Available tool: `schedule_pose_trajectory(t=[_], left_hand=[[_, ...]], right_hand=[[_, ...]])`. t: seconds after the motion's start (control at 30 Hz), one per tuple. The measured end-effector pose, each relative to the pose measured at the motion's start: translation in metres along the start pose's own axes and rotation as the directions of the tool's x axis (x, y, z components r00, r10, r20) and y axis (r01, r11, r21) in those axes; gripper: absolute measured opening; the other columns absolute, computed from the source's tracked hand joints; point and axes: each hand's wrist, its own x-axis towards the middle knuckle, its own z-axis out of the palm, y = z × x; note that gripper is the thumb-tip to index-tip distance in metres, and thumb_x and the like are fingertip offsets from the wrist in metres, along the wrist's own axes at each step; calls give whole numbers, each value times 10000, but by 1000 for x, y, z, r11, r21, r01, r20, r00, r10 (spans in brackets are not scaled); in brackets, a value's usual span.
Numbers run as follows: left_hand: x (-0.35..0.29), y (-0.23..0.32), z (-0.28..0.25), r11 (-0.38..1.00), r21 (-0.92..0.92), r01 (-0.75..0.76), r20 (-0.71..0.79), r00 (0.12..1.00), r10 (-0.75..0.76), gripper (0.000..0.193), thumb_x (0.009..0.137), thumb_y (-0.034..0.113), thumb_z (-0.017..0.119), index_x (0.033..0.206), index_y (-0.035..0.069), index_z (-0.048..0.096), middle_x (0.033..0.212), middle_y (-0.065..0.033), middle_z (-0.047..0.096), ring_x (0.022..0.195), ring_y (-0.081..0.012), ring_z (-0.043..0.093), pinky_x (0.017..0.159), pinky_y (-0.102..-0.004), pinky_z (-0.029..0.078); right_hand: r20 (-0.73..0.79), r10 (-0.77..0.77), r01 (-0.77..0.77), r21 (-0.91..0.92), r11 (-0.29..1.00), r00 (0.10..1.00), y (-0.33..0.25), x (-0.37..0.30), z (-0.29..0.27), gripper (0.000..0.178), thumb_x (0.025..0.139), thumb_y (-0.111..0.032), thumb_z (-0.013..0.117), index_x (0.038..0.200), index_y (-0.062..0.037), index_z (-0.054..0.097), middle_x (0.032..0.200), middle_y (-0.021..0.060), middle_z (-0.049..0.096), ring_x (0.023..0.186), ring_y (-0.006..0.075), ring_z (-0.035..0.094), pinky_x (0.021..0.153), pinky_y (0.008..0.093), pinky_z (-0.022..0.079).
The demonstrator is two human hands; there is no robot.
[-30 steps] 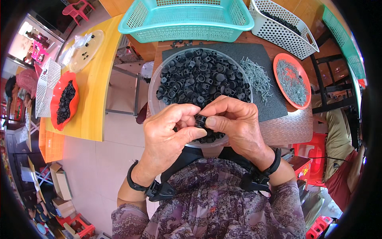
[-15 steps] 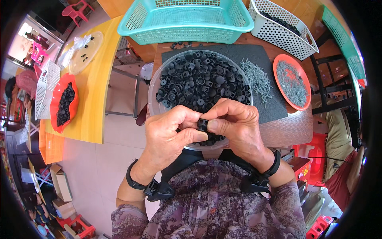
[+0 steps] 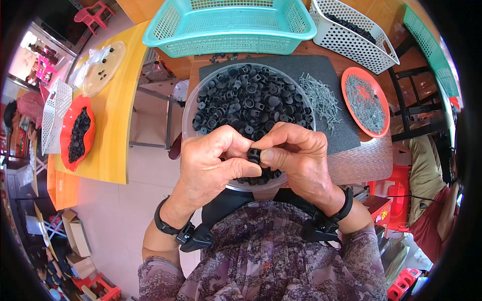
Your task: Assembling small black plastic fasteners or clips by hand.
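Note:
A small round black plastic part (image 3: 254, 156) is pinched between both my hands, above the near side of a clear round tub. My left hand (image 3: 211, 158) grips it with thumb and forefinger from the left. From the right, the thumb and forefinger of my right hand (image 3: 297, 156) close on the same piece. The clear tub (image 3: 187, 120) is heaped with similar black plastic parts (image 3: 246, 98), some cap-shaped and some ring-shaped. My hands cover part of the near heap. Fine detail of the held piece is hidden by my fingers.
Loose screws (image 3: 321, 103) lie on a dark mat (image 3: 346, 135); more fill an orange plate (image 3: 384, 123). Behind stand a teal basket (image 3: 231, 46) and a white perforated basket (image 3: 346, 47). Left, a yellow table (image 3: 118, 115) bears a red dish (image 3: 90, 138) of black parts.
Both hands keep their pinch on the black part, with only slight finger movement. The whole view has shifted a little, so the surroundings sit slightly further left.

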Motion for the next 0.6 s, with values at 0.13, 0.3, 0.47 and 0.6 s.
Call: schedule_pose_trajectory(t=[0.13,0.3,0.47,0.6], left_hand=[[-1,-7,-2,940,286,-186,12,982,190,267,674,86,807,818,-20,608,689,-29,616,622,-66,574,553,-206,477],[6,-11,1,903,344,-259,2,961,275,295,680,166,809,785,-1,591,659,-26,590,590,-73,542,534,-216,448],[11,-2,0,808,463,-364,32,918,395,259,658,113,794,762,37,569,608,-56,550,516,-159,543,475,-279,418],[-4,3,2,839,476,-263,-34,948,316,234,661,64,776,768,23,572,609,-59,539,516,-165,528,469,-276,405]], right_hand=[[-11,25,-25,16,1000,1000,4,0,1,158,763,95,631,880,-2,676,781,15,636,705,66,560,655,217,470],[-22,24,-23,39,999,999,1,2,3,142,775,95,619,870,-3,657,785,8,625,719,59,555,650,209,461],[-7,-117,114,-184,976,993,-11,3,5,81,788,53,637,852,3,640,783,14,573,731,60,531,628,209,436],[168,-110,153,-270,951,980,-20,4,-1,142,804,-33,682,928,-9,615,825,24,545,728,71,533,623,224,445]])
